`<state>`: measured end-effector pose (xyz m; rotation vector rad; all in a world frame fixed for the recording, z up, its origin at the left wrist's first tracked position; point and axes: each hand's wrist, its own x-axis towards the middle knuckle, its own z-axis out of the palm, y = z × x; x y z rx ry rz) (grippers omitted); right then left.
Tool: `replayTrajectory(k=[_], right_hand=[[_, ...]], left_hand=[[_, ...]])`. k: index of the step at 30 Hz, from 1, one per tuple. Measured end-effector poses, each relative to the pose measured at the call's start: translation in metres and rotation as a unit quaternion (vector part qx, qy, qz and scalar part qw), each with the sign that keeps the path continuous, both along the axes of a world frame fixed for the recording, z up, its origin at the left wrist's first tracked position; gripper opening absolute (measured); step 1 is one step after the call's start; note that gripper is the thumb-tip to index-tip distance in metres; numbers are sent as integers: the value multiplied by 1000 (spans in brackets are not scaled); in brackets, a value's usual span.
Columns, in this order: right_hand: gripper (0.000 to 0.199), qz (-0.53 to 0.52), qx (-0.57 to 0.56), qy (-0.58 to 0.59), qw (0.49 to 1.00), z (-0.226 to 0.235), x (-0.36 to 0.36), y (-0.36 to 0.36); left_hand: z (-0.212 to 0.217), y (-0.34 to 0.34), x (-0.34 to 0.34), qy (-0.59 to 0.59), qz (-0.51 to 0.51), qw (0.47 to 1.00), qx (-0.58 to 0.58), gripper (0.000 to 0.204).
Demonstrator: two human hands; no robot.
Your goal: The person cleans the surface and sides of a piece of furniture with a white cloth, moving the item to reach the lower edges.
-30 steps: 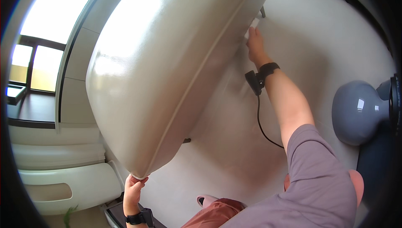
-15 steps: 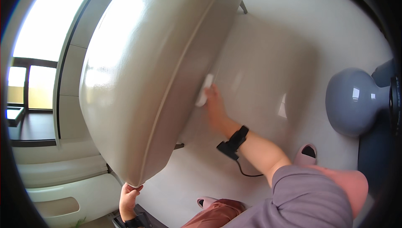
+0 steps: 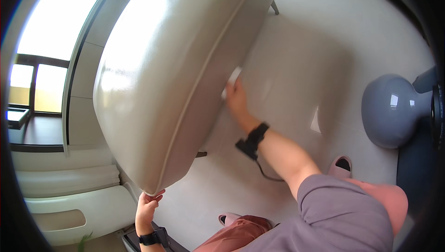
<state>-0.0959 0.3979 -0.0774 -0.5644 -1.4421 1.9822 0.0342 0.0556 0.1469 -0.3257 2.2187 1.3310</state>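
A large beige upholstered piece of furniture (image 3: 153, 80), glossy like leather, with a piped seam and thin dark legs, fills the left and middle. At its near lower corner, my left hand (image 3: 147, 205) is closed, thumb and fingertips pinching the edge. My right hand (image 3: 237, 101) reaches out to the piece's shaded side. It grips a slim white pad (image 3: 235, 75), partly hidden by the fingers and slightly blurred, held against or very close to that side. Black bands with devices (image 3: 252, 141) sit on both my wrists.
A shiny pale floor (image 3: 296, 66) runs under and beside the furniture. At right stands a rounded blue-grey object (image 3: 387, 110) beside a dark blue surface. Pink slippers (image 3: 340, 166) are on my feet. At left are a window (image 3: 51, 85) and a white piece with an oblong recess (image 3: 102, 210).
My right hand has moved a little farther away along the furniture's side with the white pad. The view has shifted slightly; my left hand stays on the corner.
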Motion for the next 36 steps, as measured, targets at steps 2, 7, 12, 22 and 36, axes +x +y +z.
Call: replayTrajectory(k=[2, 7, 12, 22, 36], right_hand=[[42, 60, -14, -55, 997, 8, 40, -65], [50, 173, -108, -72, 976, 27, 105, -106], [50, -19, -52, 57, 997, 21, 35, 21], [43, -179, 221, -28, 958, 42, -64, 117], [55, 28, 312, 27, 949, 12, 96, -40]], left_hand=[[4, 2, -4, -15, 1, 1000, -27, 60], [8, -7, -8, -47, -49, 996, -58, 56], [0, -7, -5, -35, -8, 999, -28, 52], [4, 2, -7, -17, -6, 999, -28, 50], [16, 0, -12, -74, -51, 992, -86, 44]])
